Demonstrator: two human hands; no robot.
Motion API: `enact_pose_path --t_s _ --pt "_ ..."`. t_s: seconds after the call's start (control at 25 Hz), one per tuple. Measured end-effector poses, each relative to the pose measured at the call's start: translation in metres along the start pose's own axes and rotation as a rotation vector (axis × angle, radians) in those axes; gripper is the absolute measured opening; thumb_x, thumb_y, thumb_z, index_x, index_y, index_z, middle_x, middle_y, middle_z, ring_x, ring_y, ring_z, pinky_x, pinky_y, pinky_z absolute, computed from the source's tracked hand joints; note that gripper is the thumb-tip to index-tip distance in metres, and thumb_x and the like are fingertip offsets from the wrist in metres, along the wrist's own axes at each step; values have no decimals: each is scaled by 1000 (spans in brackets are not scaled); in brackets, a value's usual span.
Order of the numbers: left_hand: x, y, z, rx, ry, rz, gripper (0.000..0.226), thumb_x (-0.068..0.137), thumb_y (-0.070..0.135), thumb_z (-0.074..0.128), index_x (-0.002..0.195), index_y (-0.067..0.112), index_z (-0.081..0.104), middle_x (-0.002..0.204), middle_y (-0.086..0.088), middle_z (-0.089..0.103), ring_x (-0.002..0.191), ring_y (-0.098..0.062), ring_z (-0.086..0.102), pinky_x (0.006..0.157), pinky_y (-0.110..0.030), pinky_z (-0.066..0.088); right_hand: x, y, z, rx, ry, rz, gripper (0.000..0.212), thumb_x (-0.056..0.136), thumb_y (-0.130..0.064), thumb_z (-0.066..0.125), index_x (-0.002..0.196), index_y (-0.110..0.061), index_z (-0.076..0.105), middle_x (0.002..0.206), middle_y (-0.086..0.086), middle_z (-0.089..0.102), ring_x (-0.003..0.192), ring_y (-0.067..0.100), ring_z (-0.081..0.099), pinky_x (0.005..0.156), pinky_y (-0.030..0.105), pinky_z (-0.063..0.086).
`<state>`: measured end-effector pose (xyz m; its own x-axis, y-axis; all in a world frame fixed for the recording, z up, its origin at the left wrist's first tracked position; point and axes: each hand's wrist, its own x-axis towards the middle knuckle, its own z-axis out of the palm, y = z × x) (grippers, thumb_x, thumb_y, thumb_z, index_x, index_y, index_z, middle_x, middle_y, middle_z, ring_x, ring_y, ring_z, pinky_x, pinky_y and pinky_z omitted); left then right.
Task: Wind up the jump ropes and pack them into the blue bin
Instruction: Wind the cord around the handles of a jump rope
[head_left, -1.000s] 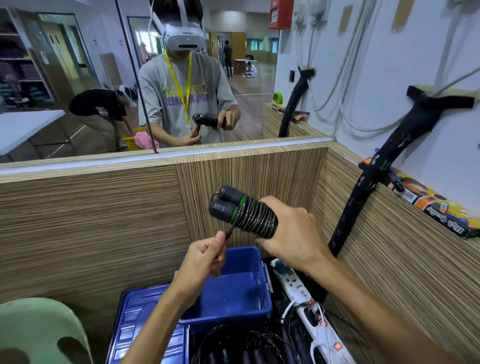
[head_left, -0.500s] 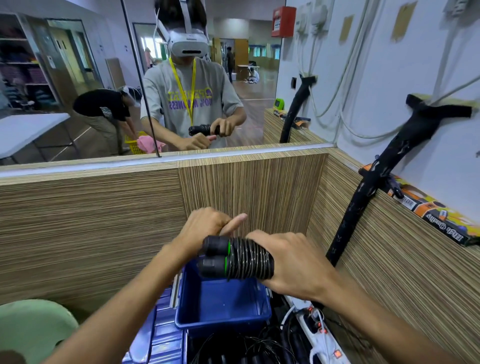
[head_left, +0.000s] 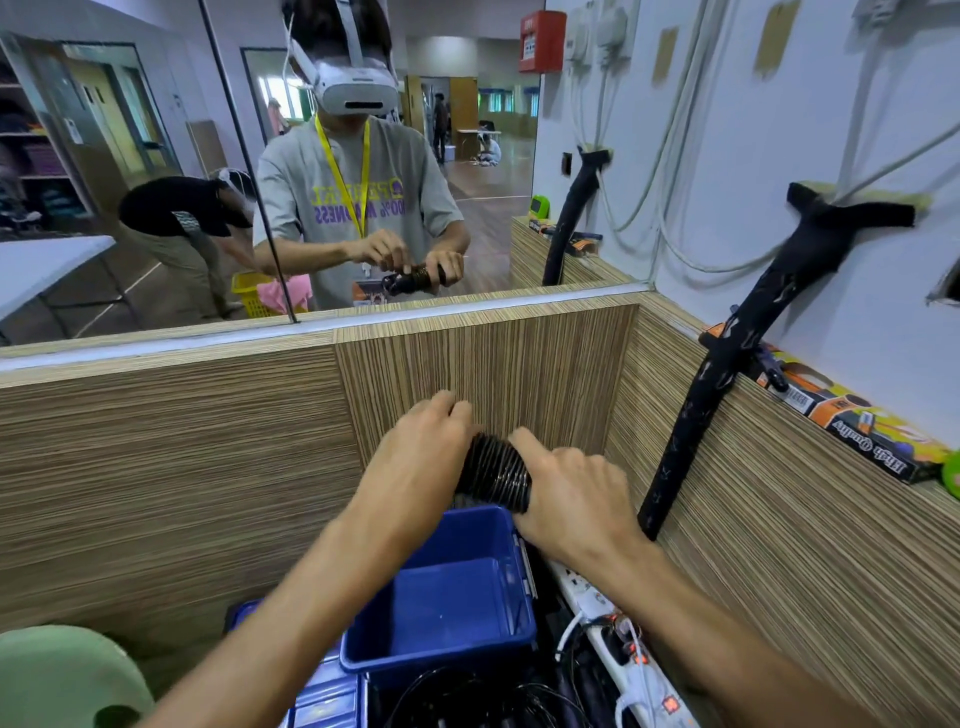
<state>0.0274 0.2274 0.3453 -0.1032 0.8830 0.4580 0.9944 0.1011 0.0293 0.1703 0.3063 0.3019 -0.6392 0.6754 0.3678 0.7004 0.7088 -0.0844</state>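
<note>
Left hand (head_left: 415, 457) has slid over the handle ends of the wound jump rope (head_left: 493, 470), both hands now gripping it, right hand (head_left: 571, 499) clamping the coils, held just above the blue bin (head_left: 441, 665); winding looks finished, drop-in likely next.

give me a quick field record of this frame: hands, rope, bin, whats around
left hand: covers the handle end of the wound jump rope
right hand: grips the other end of the bundle
rope state: cord coiled tightly round the handles, held in the air above the blue bin
bin: open, what shows of its inside is bare
loose ropes: black cords in a tangle in front of the bin
power strip: white, right of the bin
stool: green, lower left
</note>
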Motion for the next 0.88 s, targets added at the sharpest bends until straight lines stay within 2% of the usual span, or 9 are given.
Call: enact_pose_path --t_s 0.12,0.16,0.32,0.4,0.52,0.6,0.72,0.8,0.88 --pt "-25 4 24 -91 152 -105 55 75 -10 71 126 4 57 97 -3 55 86 -21 54 69 -30 47 7 0 0 -7 18 15 46 79 -42 71 110 -30 40 69 -6 57 60 23 61 51 31 36" --pt "-30 5 29 -107 209 -127 62 71 -13 72 128 4 57 101 -4 59 90 -21 54 73 -31 46 7 -1 1 -10 29 9 43 79 -39 70 110 -30 41 70 -6 58 62 24 62 51 31 36" --pt "-39 5 35 -171 393 -147 48 80 -3 71 126 5 62 108 -3 70 116 -28 54 94 -43 44 9 -4 0 10 40 27 43 79 -41 69 109 -30 40 74 -6 59 64 22 62 53 30 37" --pt "-43 9 40 -292 435 -174 38 86 5 67 123 7 64 113 -4 71 121 -27 56 102 -52 43 8 -3 1 33 45 37 43 79 -42 70 110 -30 42 74 -7 60 64 22 62 53 29 41" --pt "-45 12 41 -477 462 -217 33 85 6 70 118 8 68 113 -3 70 115 -20 60 96 -40 51 4 1 -1 108 49 18 48 81 -46 69 120 -32 45 80 -8 62 71 19 64 58 29 44" --pt "-43 11 37 -514 468 -223 33 83 6 72 115 9 69 111 -1 69 110 -17 62 93 -31 51 3 5 -5 187 5 -15 70 76 -64 68 133 -37 39 90 -9 65 82 18 67 68 33 53" --pt "-39 13 28 -517 468 -225 33 81 7 74 114 10 71 108 1 70 108 -16 62 92 -26 48 3 7 -12 200 -92 -45 100 64 -90 51 147 -43 20 92 -8 67 89 18 68 79 41 56" --pt "-38 14 24 -525 446 -219 33 81 10 74 114 11 71 108 1 71 107 -15 62 92 -25 48 4 7 -12 198 -88 -73 97 69 -88 48 149 -45 13 93 -7 68 89 20 68 80 42 55" --pt "-40 13 23 -544 414 -215 34 82 14 73 116 13 70 108 3 71 104 -12 62 89 -23 50 4 8 -15 209 -89 -106 87 76 -80 50 148 -45 16 99 -4 67 89 20 67 78 39 55"
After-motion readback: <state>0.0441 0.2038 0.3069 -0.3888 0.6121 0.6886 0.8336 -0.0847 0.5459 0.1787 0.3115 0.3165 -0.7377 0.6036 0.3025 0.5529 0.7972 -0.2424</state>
